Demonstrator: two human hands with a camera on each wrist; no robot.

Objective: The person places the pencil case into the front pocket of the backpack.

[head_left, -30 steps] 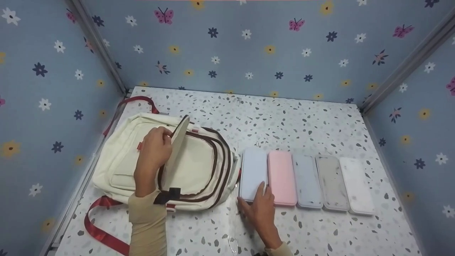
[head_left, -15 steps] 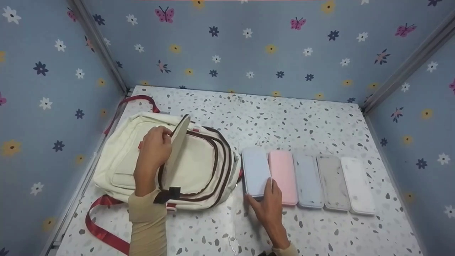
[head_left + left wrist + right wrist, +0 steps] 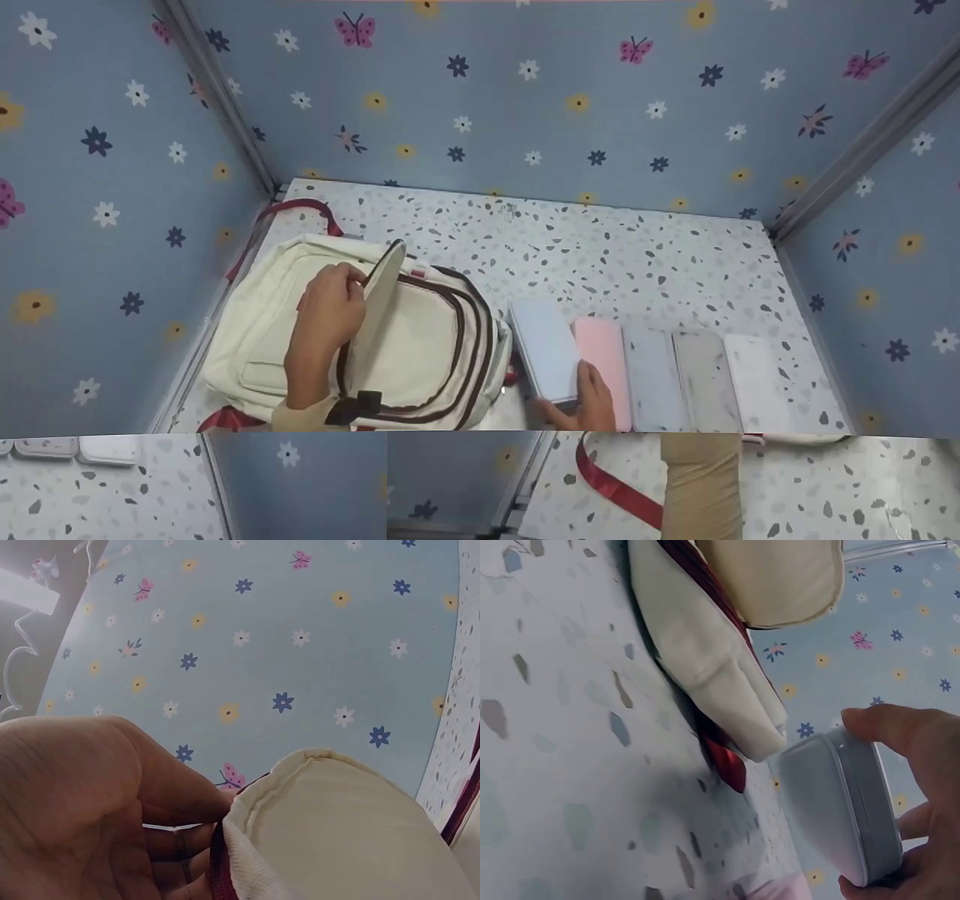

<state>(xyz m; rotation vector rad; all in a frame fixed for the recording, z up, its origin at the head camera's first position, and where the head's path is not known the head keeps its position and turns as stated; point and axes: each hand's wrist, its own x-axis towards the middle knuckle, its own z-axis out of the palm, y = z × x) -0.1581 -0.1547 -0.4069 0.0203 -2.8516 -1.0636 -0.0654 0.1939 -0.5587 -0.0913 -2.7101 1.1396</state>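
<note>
A cream backpack (image 3: 259, 300) with brown zip trim lies on its back on the table, its front pocket unzipped. My left hand (image 3: 330, 322) pinches the edge of the pocket flap (image 3: 380, 311) and holds it raised; the left wrist view shows thumb and fingers on the flap's rim. In my right hand (image 3: 590, 401) is a light blue oblong case (image 3: 544, 349), gripped at its near end between thumb and fingers. The right wrist view shows this case (image 3: 821, 810) tilted and lifted off the speckled table, just right of the bag.
Right of the held case lie a pink case (image 3: 601, 367), a blue-grey case (image 3: 654, 379), a grey case (image 3: 703, 382) and a white case (image 3: 754, 382) in a row. A red strap (image 3: 304, 204) trails behind the bag. Flowered panels (image 3: 495, 97) wall the table.
My right hand has gripped the light blue case, lifted it and turned it so its near end swings right. My left hand keeps holding the flap. The lower head view is now garbled.
</note>
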